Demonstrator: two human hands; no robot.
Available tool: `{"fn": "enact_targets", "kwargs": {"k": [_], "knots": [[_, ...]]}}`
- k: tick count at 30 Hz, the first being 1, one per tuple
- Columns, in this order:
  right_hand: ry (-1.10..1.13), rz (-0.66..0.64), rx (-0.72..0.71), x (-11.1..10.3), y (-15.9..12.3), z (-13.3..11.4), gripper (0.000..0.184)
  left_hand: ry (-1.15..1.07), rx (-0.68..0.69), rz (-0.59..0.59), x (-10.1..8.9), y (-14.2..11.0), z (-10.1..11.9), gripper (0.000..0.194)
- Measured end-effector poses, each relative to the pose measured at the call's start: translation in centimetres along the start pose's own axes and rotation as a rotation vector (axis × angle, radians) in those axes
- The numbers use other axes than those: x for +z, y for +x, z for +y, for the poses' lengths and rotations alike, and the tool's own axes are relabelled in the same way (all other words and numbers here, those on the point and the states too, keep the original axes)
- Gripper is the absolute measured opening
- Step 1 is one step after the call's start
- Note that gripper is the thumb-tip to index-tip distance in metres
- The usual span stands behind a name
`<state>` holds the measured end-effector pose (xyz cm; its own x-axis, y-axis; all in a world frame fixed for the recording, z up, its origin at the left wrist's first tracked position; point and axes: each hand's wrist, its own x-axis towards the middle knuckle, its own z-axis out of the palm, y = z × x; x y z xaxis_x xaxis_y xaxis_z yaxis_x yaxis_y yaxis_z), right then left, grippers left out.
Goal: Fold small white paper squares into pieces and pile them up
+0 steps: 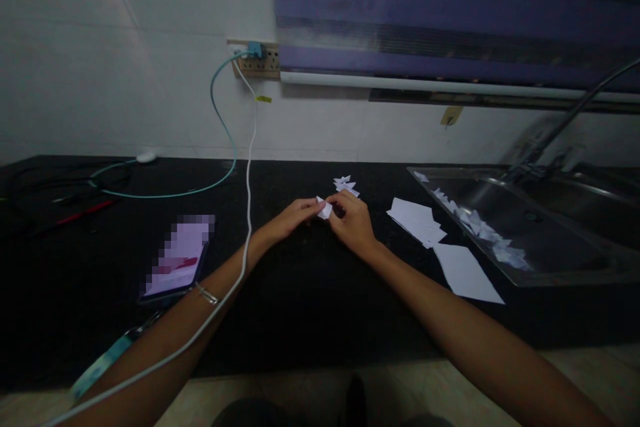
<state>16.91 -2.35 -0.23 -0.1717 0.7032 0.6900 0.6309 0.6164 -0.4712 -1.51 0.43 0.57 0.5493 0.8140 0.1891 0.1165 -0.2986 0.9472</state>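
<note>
Both my hands meet over the black counter (pixel 310 293), pinching one small folded white paper piece (pixel 325 209) between them. My left hand (pixel 295 215) grips its left side with closed fingertips. My right hand (pixel 353 220) holds its right side, fingers curled. Just beyond the hands lies a small pile of folded white paper pieces (pixel 346 185). To the right of my right hand sits a stack of white paper squares (pixel 416 220), with a single larger white sheet (pixel 467 272) nearer the front edge.
A lit phone (pixel 180 257) lies at the left with a white cable (pixel 249 167) crossing my left arm up to a wall socket (pixel 257 60). A teal cable (pixel 200 188) loops at the back left. A steel sink (pixel 540 260) at the right holds paper scraps (pixel 487 233).
</note>
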Motion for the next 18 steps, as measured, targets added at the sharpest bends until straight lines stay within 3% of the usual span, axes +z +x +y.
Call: {"fn": "enact_targets", "kwargs": {"k": [5,8,14,18], "knots": [[-0.034,0.011,0.008,-0.1,0.0,-0.1,0.005,0.054,0.016,-0.006,0.2,-0.2,0.3,0.029],[0.004,-0.022,-0.017,-0.1,0.0,-0.2,0.011,0.091,0.008,-0.001,0.3,0.0,0.0,0.030],[0.114,-0.036,-0.063,0.1,0.1,-0.1,0.015,0.151,0.045,-0.071,0.2,0.6,-0.9,0.066],[0.204,-0.007,-0.012,0.6,0.0,0.3,0.021,0.206,0.029,-0.020,0.3,0.3,-0.4,0.067]]}}
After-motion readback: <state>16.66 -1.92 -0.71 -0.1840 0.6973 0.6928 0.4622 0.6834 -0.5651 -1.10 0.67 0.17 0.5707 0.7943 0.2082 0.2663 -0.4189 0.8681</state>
